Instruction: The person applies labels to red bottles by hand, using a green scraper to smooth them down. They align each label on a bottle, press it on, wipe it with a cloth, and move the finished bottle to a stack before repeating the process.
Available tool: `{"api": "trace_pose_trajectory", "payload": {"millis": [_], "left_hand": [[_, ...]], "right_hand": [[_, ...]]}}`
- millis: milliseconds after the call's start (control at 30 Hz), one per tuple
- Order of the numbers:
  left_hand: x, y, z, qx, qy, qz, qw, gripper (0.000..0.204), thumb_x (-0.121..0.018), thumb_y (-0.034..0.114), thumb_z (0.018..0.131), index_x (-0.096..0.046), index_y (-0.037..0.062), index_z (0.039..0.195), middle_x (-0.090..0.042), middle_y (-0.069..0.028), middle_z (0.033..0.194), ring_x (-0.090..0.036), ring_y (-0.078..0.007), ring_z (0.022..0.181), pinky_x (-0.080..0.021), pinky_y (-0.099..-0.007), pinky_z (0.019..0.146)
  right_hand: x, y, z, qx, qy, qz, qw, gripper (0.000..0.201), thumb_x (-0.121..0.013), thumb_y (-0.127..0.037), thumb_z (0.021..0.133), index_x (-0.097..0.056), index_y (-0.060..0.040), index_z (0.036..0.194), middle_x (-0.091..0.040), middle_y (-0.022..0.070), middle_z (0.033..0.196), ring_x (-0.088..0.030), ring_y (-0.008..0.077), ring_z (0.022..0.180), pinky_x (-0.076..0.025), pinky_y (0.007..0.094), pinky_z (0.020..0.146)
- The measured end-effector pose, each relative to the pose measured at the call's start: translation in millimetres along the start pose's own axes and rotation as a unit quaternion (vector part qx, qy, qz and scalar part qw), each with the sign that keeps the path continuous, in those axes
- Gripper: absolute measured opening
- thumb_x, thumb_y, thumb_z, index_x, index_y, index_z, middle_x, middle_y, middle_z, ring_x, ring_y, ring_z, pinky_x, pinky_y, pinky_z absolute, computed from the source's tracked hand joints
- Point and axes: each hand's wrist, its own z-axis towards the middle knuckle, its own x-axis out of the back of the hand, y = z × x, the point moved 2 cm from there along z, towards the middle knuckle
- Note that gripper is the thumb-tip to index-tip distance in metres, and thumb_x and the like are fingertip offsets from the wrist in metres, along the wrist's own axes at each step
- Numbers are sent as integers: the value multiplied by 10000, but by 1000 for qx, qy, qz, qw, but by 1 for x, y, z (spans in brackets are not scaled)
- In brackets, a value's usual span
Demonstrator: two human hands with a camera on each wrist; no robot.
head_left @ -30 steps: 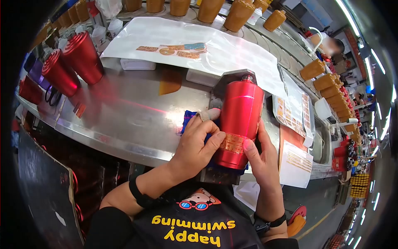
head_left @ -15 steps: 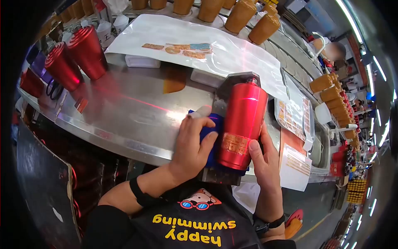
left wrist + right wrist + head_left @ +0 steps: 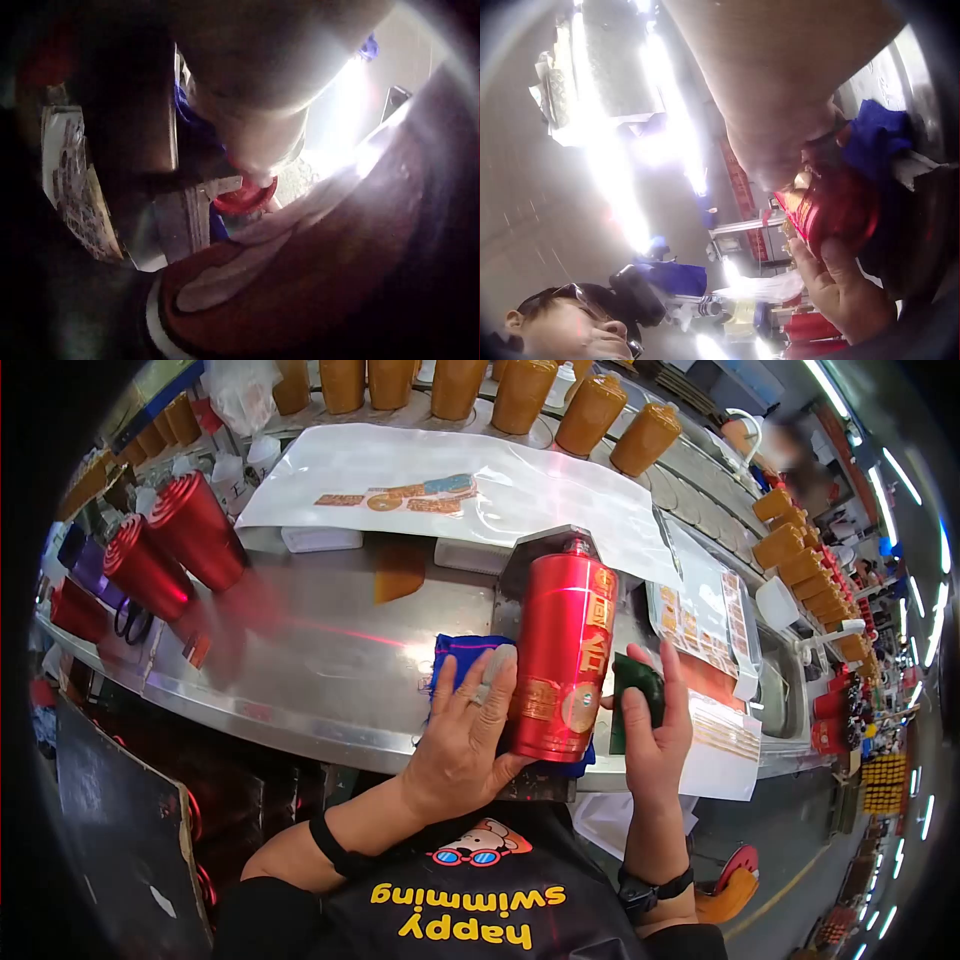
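A shiny red bottle point(image 3: 552, 650) with gold lettering and a round emblem lies on its side in a dark metal cradle point(image 3: 513, 582), neck pointing away. Blue cloth point(image 3: 462, 660) shows beneath and beside it. My left hand point(image 3: 455, 745) rests along the bottle's left side, fingers extended and thumb at its base; one finger wears a pale cover point(image 3: 497, 670). To the bottle's right, my right hand point(image 3: 655, 750) pinches a dark green flat piece point(image 3: 640, 690) between thumb and fingers. The right wrist view shows the bottle's red base point(image 3: 847, 217) against left-hand fingertips.
Red bottles point(image 3: 200, 530) stand at the left of the metal table point(image 3: 290, 670). A white sheet point(image 3: 350, 460) with gold decals lies at the back, before a row of brown bottles point(image 3: 590, 415). On the right are a decal tray point(image 3: 690, 620) and a sink point(image 3: 785, 695).
The bottle has rolled leftward, bringing its gold lettering and emblem up. My right hand has left the bottle's side and now holds the green piece. My left fingers have straightened along the bottle.
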Motion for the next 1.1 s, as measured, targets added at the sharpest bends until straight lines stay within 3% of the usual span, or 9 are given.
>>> {"api": "trace_pose_trajectory", "payload": {"millis": [167, 300, 400, 533, 733, 900, 933, 1033, 1100], "left_hand": [[-1, 10, 10, -14, 23, 27, 999, 930, -695, 366, 843, -205, -74, 1501, -389, -296, 1460, -401, -429, 1357, -147, -614, 1134], [-12, -7, -1, 12, 2, -37, 999, 906, -628, 424, 899, -180, -79, 1504, -384, -300, 1459, -383, -433, 1367, -136, -607, 1137], [-11, -11, -2, 22, -22, -47, 998, 897, -577, 468, 924, -171, -81, 1504, -366, -301, 1471, -358, -437, 1379, -121, -604, 1141], [-11, -10, -3, 20, -42, -9, 999, 909, -548, 509, 927, -171, -87, 1502, -355, -298, 1478, -316, -451, 1396, -97, -608, 1142], [-2, 12, 7, -14, -17, 108, 994, 969, -606, 514, 892, -162, -97, 1499, -345, -301, 1481, -307, -484, 1385, -89, -626, 1135], [-7, -1, 5, 8, -30, 32, 999, 971, -577, 520, 909, -133, -119, 1491, -344, -309, 1479, -280, -496, 1393, -83, -617, 1142], [-8, -2, 3, 21, -40, 15, 999, 974, -543, 539, 927, -115, -134, 1486, -336, -310, 1485, -271, -505, 1395, -77, -614, 1144], [-11, -1, 2, -9, 9, 61, 998, 931, -593, 480, 913, -147, -83, 1505, -374, -302, 1464, -293, -460, 1407, -69, -617, 1147], [-7, 3, 8, -93, 16, 115, 989, 765, -633, 341, 882, -285, 29, 1488, -498, -184, 1401, -311, -399, 1418, -48, -602, 1161]], "right_hand": [[4, -3, -8, 8, 63, 69, 996, 367, -538, -75, 978, -484, -8, 1335, -612, 76, 1126, -585, 100, 994, -481, 244, 878], [-13, -4, -11, -43, -19, 44, 998, 283, -575, -120, 971, -542, 1, 1225, -586, 43, 1053, -539, 88, 917, -465, 234, 803], [-2, 14, -6, -34, 78, 90, 992, 282, -593, -143, 969, -540, 9, 1201, -585, 27, 1023, -527, 79, 886, -459, 226, 788], [-15, 2, -15, -29, -3, 105, 994, 268, -590, -139, 977, -537, 14, 1191, -587, 21, 993, -527, 70, 861, -461, 215, 770], [-3, 17, -15, -32, 41, 160, 986, 257, -591, -123, 976, -537, 15, 1186, -592, 20, 987, -536, 65, 858, -466, 217, 769], [5, 30, -10, -38, 51, 85, 994, 248, -593, -120, 975, -539, 11, 1178, -598, 17, 997, -541, 60, 874, -463, 208, 783], [8, 35, -12, -74, 57, 163, 982, 250, -598, -120, 972, -540, 9, 1178, -601, 13, 1002, -539, 57, 888, -462, 205, 796], [2, 24, -16, -77, 34, 231, 969, 252, -601, -122, 972, -540, 9, 1178, -608, 17, 1010, -544, 59, 897, -467, 209, 797], [4, 27, -16, -88, 30, 237, 967, 255, -584, -108, 974, -531, 6, 1195, -626, 42, 1037, -583, 81, 909, -489, 229, 813]]}}
